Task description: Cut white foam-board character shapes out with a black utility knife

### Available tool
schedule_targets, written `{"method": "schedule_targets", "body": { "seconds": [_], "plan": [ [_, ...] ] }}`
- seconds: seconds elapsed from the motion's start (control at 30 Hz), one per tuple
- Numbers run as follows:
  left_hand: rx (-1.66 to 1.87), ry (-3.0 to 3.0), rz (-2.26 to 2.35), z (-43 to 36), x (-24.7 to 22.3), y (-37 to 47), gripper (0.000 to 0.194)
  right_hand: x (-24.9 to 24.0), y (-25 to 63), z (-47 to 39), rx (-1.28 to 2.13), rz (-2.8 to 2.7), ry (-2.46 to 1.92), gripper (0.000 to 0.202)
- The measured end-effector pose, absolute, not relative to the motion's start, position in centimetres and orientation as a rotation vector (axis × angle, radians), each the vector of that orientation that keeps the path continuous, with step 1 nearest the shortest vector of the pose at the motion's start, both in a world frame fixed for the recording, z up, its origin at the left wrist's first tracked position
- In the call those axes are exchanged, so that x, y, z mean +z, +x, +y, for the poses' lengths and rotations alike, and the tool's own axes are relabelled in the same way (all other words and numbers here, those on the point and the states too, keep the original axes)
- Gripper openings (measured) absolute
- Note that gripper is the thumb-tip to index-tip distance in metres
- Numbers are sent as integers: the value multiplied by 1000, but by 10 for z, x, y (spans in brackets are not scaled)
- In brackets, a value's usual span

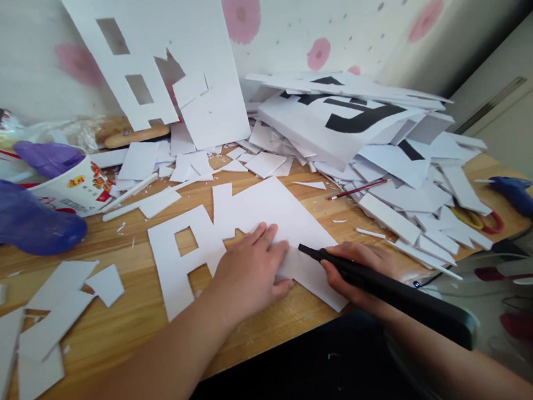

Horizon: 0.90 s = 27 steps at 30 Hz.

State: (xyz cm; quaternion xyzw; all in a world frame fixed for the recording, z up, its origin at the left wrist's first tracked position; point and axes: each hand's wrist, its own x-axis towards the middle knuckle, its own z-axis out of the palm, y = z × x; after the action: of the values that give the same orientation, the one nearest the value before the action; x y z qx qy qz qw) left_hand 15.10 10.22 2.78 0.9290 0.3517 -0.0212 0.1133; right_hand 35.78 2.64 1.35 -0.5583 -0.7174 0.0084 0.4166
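A white foam board (267,203) with window-like cutouts lies flat on the wooden table. My left hand (254,264) is pressed on it with the fingers stretched out. My right hand (360,269) is wrapped round a long black cutter (388,292) with a narrow tip. The tip points left, over the board's right part, close to my left fingers. Whether it touches the board, I cannot tell; no blade is visible.
A similar cut board (214,117) leans against the wall. White scraps (418,210) heap up at right, with a pencil (357,189), scissors (490,222) and a blue glue gun (518,194). A paper bucket (74,187) and purple bottle (23,214) stand left, near loose offcuts (55,324).
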Motion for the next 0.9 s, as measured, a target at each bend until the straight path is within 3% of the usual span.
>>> {"method": "schedule_targets", "body": {
  "seconds": [0.33, 0.6, 0.7, 0.9],
  "plan": [
    [-111, 2718, 1049, 102, 31, 152, 62, 12, 358, 16, -38, -1764, -1475, 5],
    [-76, 2737, 1030, 102, 28, 152, 64, 20, 353, 14, 113, -1639, -1580, 7],
    [-48, 2746, 1036, 101, 26, 151, 64, 24, 371, 16, 344, -1470, -1552, 12],
    [-73, 2731, 967, 106, 30, 146, 68, 31, 410, 40, 1270, -1378, -1041, 38]
  ]
}}
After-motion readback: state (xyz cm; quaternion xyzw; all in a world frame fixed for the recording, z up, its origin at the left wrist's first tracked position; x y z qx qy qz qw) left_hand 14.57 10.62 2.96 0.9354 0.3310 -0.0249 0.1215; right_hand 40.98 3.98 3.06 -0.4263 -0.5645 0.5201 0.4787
